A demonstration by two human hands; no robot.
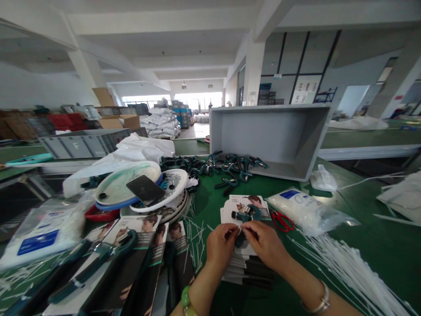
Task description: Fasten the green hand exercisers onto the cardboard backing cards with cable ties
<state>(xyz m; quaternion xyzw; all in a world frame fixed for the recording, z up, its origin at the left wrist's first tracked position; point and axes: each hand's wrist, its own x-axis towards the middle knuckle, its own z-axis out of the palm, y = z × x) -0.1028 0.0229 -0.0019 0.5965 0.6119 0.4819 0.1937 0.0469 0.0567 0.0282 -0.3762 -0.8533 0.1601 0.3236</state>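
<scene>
Teal paint and bare metal mark the hand tool (255, 213), which lies on a stack of printed cards (246, 250), just beyond the fingertips and partly beneath them. On my feed the left hand (219, 245) and right hand (263, 240) meet over it, fingers drawn into a narrow pinch; a small pale bit shows there, too tiny for me to name, and I can't tell whether they press on the tool itself. I judge the tool stiff, fairly heavy for its size and hard to break, with smooth paint that may slip. I'd take it by the arm nearest the fingers, off the metal head. I expect the cards to bend and slide, so I'd steady their edges. Right of the fingers are red-handled scissors (283, 221); farther right, white ties (355, 267) sprawl on the green surface (207, 193), probably light, springy, best lifted by one end.
</scene>
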